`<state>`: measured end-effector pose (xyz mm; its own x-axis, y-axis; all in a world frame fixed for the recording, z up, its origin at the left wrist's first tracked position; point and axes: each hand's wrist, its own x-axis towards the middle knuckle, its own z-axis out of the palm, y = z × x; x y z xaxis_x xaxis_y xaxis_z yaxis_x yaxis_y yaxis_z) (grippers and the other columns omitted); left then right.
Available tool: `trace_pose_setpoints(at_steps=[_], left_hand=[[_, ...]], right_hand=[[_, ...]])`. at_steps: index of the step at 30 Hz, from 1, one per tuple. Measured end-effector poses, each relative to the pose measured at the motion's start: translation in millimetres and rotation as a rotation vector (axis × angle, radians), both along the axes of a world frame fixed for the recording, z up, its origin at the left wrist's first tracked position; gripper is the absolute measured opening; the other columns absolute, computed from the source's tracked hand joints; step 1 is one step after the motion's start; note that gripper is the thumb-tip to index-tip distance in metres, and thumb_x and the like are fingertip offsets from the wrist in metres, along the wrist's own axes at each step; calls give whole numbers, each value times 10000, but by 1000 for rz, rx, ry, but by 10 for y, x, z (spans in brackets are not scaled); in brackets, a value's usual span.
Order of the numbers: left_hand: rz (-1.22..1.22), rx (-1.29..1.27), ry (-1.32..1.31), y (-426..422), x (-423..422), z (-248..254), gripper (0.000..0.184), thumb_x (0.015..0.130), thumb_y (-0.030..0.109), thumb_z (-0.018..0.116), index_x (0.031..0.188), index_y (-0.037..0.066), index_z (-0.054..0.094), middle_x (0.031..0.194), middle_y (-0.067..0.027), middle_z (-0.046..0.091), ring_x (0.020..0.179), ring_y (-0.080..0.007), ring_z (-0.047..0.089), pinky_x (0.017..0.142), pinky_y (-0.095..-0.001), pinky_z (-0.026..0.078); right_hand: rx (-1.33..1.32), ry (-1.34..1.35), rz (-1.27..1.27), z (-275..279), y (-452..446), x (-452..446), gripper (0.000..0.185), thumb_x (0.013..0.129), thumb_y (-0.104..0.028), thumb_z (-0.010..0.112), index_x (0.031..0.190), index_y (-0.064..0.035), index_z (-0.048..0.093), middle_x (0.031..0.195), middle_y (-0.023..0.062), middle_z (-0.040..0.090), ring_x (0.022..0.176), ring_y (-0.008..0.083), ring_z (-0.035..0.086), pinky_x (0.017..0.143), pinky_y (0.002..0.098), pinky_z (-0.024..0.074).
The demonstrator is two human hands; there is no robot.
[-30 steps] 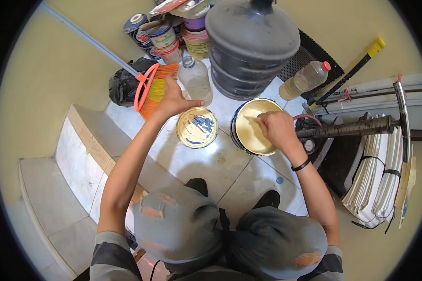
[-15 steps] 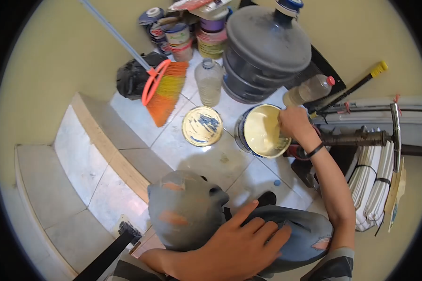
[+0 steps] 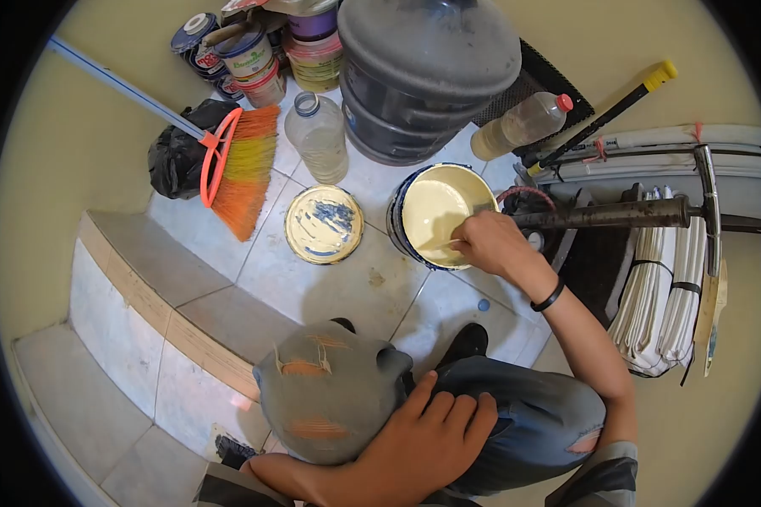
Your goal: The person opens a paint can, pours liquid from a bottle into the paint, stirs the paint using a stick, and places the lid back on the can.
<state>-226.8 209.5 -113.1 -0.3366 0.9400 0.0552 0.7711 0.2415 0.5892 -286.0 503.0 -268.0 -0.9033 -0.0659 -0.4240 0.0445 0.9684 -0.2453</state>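
My right hand (image 3: 490,245) is closed over the near right rim of an open can of cream paint (image 3: 441,203). From its fingers a thin, pale stick (image 3: 440,247) points down into the can; its lower end is hard to make out. Left of the can, a round lid (image 3: 324,225) lies on the floor, smeared with cream and dark blue paint. My left hand (image 3: 431,431) rests on my jeans between the knees, fingers loosely apart and holding nothing.
Behind the can stand an uncapped plastic bottle (image 3: 321,148), a large grey water jug (image 3: 423,84) and a red-capped bottle (image 3: 522,127). A broom (image 3: 245,169) and paint tins (image 3: 249,63) are at back left. A tiled step (image 3: 177,313) runs along the left; a metal pump (image 3: 609,213) lies right.
My right hand has moved from the can's right rim to its near right edge. My left hand has settled lower on the jeans, and the view has shifted slightly.
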Motion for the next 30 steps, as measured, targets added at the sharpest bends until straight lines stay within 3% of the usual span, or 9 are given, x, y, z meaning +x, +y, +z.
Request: trace_pose_setpoints(at_steps=[7, 11, 15, 17, 23, 27, 30], left_hand=[[-15, 18, -43, 28, -52, 18, 338, 971, 201, 606, 1254, 28, 671, 927, -73, 595, 913, -236, 608, 1089, -451, 498], [-7, 22, -66, 24, -63, 30, 330, 978, 199, 601, 1253, 30, 671, 914, -70, 581, 903, -233, 601, 1103, -451, 493], [-12, 12, -74, 0, -82, 37, 330, 978, 192, 596, 1256, 29, 669, 909, -69, 574, 897, -234, 597, 1118, -455, 487], [-22, 9, -75, 0, -98, 43, 332, 978, 191, 595, 1258, 28, 668, 908, -70, 573, 896, -234, 597, 1122, -456, 486], [-47, -3, -95, 18, -102, 46, 341, 975, 185, 595, 1267, 23, 668, 912, -72, 576, 896, -233, 601, 1122, -460, 488], [-56, -6, -93, 30, -94, 37, 354, 969, 183, 606, 1278, 22, 666, 914, -71, 578, 889, -233, 603, 1123, -467, 489], [-70, -18, -92, 26, -111, 58, 371, 965, 189, 619, 1293, 20, 662, 922, -73, 580, 896, -235, 607, 1130, -472, 486]], right_hand=[[385, 147, -38, -29, 372, -92, 150, 886, -218, 777, 883, -77, 830, 885, 188, 788, 839, 379, 788, 729, 479, 609], [266, 345, -52, -169, 395, -216, 190, 937, -239, 747, 889, -63, 796, 857, 175, 762, 804, 380, 757, 718, 513, 586], [180, 327, -115, -193, 95, -255, 213, 969, -238, 727, 895, -46, 786, 871, 177, 762, 816, 396, 744, 728, 521, 579], [-50, 384, -130, -226, -36, -209, 215, 973, -256, 712, 913, -65, 790, 852, 196, 754, 801, 423, 739, 726, 528, 578], [-116, 70, -54, -35, -55, -58, 242, 963, -242, 734, 845, -35, 779, 869, 226, 756, 871, 430, 747, 778, 546, 577], [17, 60, 42, -7, 128, 61, 137, 878, -177, 757, 855, -48, 798, 868, 206, 775, 850, 392, 782, 767, 502, 610], [456, 182, 49, 24, 262, -29, 99, 851, -120, 720, 835, -85, 811, 833, 153, 782, 779, 311, 797, 653, 443, 611]])
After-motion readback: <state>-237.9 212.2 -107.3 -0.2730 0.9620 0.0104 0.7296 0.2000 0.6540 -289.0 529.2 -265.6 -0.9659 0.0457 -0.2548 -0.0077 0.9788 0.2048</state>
